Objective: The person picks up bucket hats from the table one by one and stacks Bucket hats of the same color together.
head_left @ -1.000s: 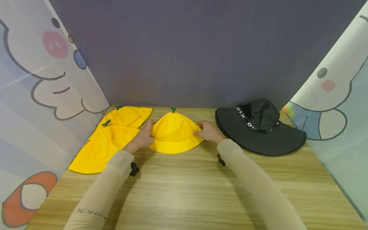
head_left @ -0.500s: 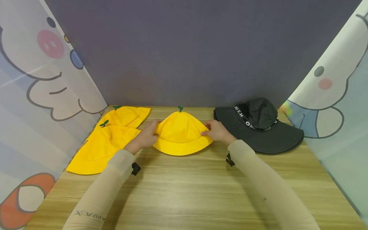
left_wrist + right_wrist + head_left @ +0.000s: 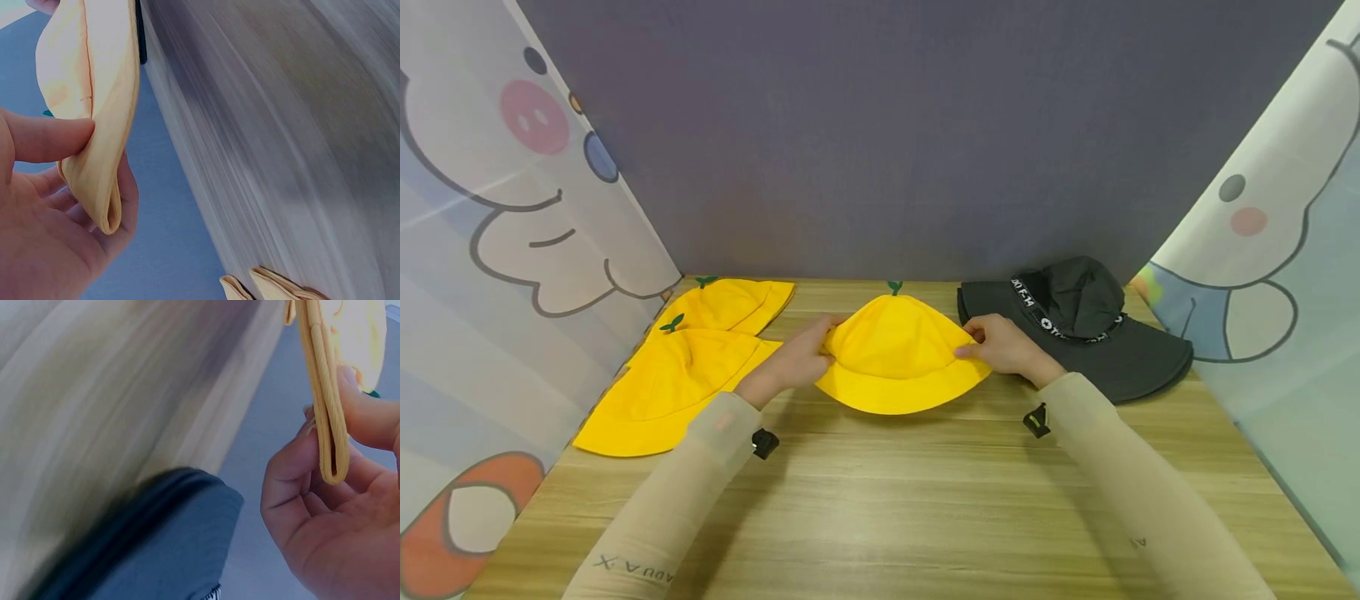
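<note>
A yellow bucket hat with a small green sprout on top is held above the table between both hands. My left hand pinches its left brim edge, thumb in front and fingers behind, as the left wrist view shows with the folded brim. On the other side my right hand pinches the right edge; in the right wrist view the flattened brim sits between thumb and fingers. Two more yellow bucket hats lie at the left, a front one overlapping a rear one.
Dark grey wide-brimmed hats, apparently stacked, lie at the right, close to my right hand. A grey panel rises behind the wooden table. Cartoon-printed walls flank both sides.
The held yellow hat has moved to the right and slightly toward me, with both hands gripping it throughout. The other hats stay in place on the table.
</note>
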`<state>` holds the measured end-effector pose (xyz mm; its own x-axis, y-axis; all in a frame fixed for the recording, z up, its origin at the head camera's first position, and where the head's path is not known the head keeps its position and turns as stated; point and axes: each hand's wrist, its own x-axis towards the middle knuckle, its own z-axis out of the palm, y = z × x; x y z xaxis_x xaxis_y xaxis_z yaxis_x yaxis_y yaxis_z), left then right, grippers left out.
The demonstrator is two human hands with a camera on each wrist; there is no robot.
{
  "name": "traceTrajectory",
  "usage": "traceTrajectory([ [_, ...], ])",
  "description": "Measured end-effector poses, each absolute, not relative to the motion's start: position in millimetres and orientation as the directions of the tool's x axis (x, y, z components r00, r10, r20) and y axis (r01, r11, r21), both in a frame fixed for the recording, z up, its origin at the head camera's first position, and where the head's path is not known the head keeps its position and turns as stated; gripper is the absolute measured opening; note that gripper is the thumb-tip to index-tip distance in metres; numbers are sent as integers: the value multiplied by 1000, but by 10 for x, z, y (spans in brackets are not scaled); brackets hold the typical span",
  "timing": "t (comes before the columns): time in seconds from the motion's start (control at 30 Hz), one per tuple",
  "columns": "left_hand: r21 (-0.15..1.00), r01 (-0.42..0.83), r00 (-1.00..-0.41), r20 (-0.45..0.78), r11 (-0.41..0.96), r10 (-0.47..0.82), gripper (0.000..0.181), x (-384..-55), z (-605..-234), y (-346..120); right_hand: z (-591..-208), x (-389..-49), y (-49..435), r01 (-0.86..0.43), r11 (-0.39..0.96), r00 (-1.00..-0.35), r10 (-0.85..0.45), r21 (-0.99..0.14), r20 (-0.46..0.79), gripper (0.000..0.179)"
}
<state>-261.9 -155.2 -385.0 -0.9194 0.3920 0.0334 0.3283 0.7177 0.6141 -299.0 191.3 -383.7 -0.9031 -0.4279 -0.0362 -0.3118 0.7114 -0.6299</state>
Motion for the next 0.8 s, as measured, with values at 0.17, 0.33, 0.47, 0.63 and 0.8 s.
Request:
traceTrajectory([
  [0.17, 604, 317, -911, -18, 731, 411, 62, -2574, -3816, -1478, -3810, -2894, 2052, -328, 715, -893, -447, -617, -43, 28],
  [0.33, 574, 322, -898, -67, 753, 435, 63, -2498, -3827, -1417, -3854, -2753, 2157, -325, 702, -878, -473, -634, -74, 26],
  [0.47, 582, 333, -877, -97, 742, 470, 61, -2436, -3869, -1361, -3897, -2650, 2232, -302, 697, -873, -477, -651, -106, 23],
  [0.63, 594, 348, -858, -109, 725, 502, 61, -2359, -3907, -1288, -3954, -2566, 2316, -313, 708, -869, -482, -634, -109, 18],
  [0.8, 592, 355, -846, -127, 724, 518, 62, -2288, -3946, -1243, -4037, -2488, 2358, -320, 706, -860, -496, -632, -119, 16],
])
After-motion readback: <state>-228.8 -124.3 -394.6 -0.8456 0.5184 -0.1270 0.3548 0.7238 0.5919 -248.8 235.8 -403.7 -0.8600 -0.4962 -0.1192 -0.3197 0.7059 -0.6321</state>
